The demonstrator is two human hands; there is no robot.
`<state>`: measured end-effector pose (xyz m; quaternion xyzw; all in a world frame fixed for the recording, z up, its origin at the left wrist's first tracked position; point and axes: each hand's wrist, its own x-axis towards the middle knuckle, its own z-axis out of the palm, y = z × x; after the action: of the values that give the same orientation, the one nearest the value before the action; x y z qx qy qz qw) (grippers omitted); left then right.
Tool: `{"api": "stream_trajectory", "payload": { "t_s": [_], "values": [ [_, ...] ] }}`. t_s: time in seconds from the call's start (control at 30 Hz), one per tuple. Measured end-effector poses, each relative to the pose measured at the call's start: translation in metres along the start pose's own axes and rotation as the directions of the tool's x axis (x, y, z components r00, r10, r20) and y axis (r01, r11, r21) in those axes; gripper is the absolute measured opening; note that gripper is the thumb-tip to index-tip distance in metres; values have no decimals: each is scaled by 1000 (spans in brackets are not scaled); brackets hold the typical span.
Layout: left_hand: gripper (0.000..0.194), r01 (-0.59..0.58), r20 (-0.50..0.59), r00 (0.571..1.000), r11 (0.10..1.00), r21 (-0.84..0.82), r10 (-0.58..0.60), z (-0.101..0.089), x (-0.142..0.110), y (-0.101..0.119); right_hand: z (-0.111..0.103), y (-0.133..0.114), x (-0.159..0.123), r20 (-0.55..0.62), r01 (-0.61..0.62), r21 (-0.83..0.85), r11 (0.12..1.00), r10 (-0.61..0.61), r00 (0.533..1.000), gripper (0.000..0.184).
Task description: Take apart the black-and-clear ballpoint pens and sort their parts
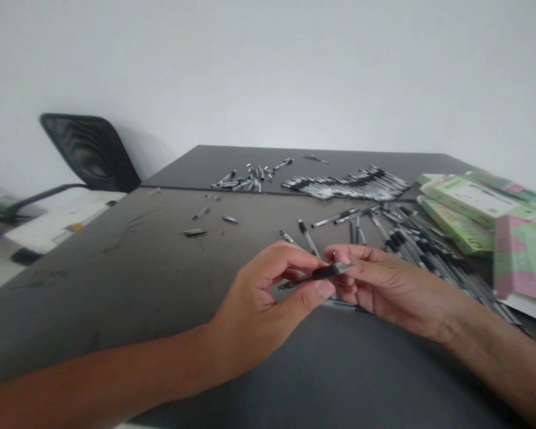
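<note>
A pen [325, 272] with a dark grip is held level between my two hands above the near part of the table. My left hand [268, 304] is closed on its barrel, thumb below and fingers behind. At the pen's tip end, the thumb and fingers of my right hand [393, 286] pinch together; whether they hold a small part there is too blurred to tell. Just beyond my hands lie a few loose pens [309, 237]. Beside and behind my right hand, a heap of clear-barrelled pens [422, 247] spreads out, partly hidden by it.
Across the dark table [170, 238], a neat row of pens [348, 183] lies at the back, with a jumble of pen parts [250, 179] to its left. Green and pink boxes [469, 202] are stacked at right. A black mesh chair [92, 152] stands at left.
</note>
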<state>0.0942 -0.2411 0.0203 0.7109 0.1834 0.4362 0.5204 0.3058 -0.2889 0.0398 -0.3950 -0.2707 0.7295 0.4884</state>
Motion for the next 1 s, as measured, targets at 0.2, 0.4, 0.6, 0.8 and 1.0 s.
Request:
{"api": "stream_trajectory", "payload": {
  "t_s": [0.2, 0.4, 0.6, 0.8, 1.0],
  "values": [
    [9, 39, -37, 999, 999, 12, -39, -2, 2, 0, 0, -5, -2, -67, -17, 58, 998, 21, 998, 29],
    [17, 48, -53, 998, 997, 65, -44, -2, 3, 5, 1, -9, -6, -24, -47, 120, 992, 50, 998, 35],
    [22, 60, -72, 996, 991, 118, -51, -3, 2, 3, 2, -10, -6, 13, -67, 119, 991, 66, 998, 33],
    [24, 73, -69, 996, 984, 162, -63, -4, 0, 5, -1, -7, -4, 33, -70, 127, 989, 67, 997, 27],
    [28, 99, -75, 993, 981, 165, -88, -3, 3, 7, -3, -6, -3, 39, -82, 117, 990, 78, 996, 32]
  ]
}}
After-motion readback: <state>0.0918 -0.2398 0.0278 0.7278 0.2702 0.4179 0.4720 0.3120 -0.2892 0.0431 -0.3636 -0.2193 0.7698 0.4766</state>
